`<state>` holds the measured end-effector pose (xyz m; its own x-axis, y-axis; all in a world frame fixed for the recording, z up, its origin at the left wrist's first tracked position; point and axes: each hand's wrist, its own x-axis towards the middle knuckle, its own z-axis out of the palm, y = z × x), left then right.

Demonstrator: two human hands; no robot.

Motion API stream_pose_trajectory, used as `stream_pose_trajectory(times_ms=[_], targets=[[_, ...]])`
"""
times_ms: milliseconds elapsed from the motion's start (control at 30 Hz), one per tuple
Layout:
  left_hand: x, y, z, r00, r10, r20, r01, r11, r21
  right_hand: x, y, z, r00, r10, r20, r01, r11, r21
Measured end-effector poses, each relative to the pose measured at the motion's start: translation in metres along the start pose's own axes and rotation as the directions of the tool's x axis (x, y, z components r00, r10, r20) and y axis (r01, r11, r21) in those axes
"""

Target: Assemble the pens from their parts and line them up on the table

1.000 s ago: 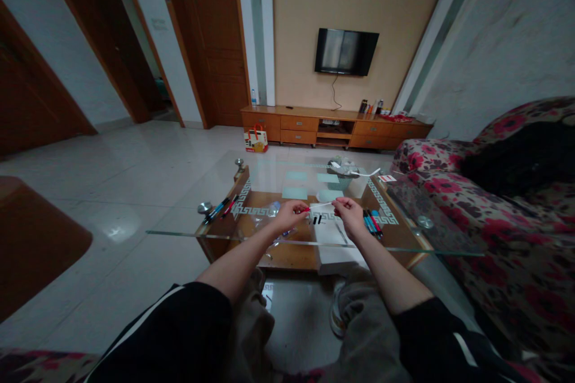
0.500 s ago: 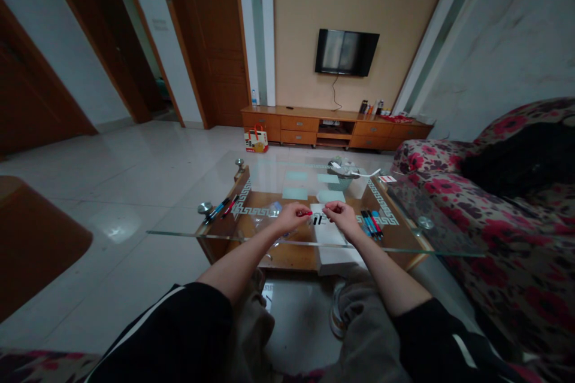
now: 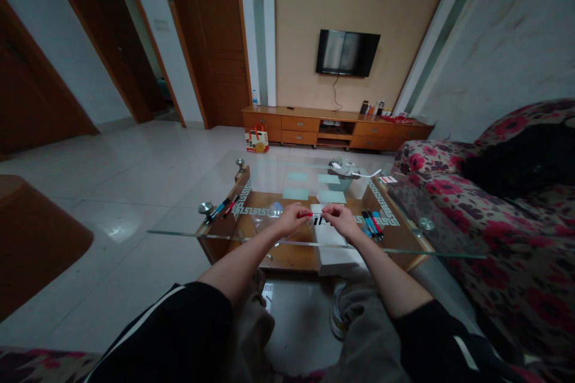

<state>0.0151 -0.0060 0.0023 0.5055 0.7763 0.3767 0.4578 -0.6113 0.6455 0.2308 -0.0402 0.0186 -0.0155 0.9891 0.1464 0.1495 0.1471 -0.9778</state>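
Note:
My left hand (image 3: 293, 219) is closed on a red pen part (image 3: 305, 213) that sticks out of its fingertips toward the right. Facing it, my right hand (image 3: 340, 218) pinches something too small to make out, close to the red part's end. Both hands are just above the glass tabletop (image 3: 188, 224). Below and between them lie a few short black pieces (image 3: 318, 221). Several blue, black and red pens (image 3: 372, 225) lie beside my right hand. More blue and red pens (image 3: 220, 209) rest at the left of the glass.
Under the glass is a white box (image 3: 335, 257). A clear plastic bag (image 3: 272, 212) lies left of my left hand. Farther back stands a basket (image 3: 345, 181) with things in it, near a red-and-white card (image 3: 388, 179). A floral sofa (image 3: 485, 215) is on the right.
My right hand has shifted slightly left, closer to the red pen part. More of the red part shows beyond my left fingertips. The pens on the table have not moved.

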Motion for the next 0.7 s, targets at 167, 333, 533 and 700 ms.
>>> stream_pose_trajectory(times_ms=[167,333,533,700], targets=[[0.0006,-0.0010,0.0000,0.998,0.030,-0.047,-0.030,1.000,0.006,0.0001,0.0040,0.0014,0.999,-0.017,0.046,0.018,1.000,-0.021],[0.0009,-0.0031,-0.0013,0.999,0.033,-0.036,-0.033,0.999,-0.003,-0.0002,0.0037,0.0029,0.998,-0.036,0.051,0.037,0.999,-0.021],[0.0000,-0.0044,-0.0005,0.998,0.056,-0.023,-0.056,0.998,-0.004,0.0001,0.0040,0.0030,0.998,-0.047,0.045,0.048,0.999,-0.022],[0.0006,-0.0047,0.0009,0.999,0.050,-0.007,-0.050,0.999,0.014,0.0026,0.0095,0.0029,0.996,-0.077,0.052,0.078,0.997,-0.025]])
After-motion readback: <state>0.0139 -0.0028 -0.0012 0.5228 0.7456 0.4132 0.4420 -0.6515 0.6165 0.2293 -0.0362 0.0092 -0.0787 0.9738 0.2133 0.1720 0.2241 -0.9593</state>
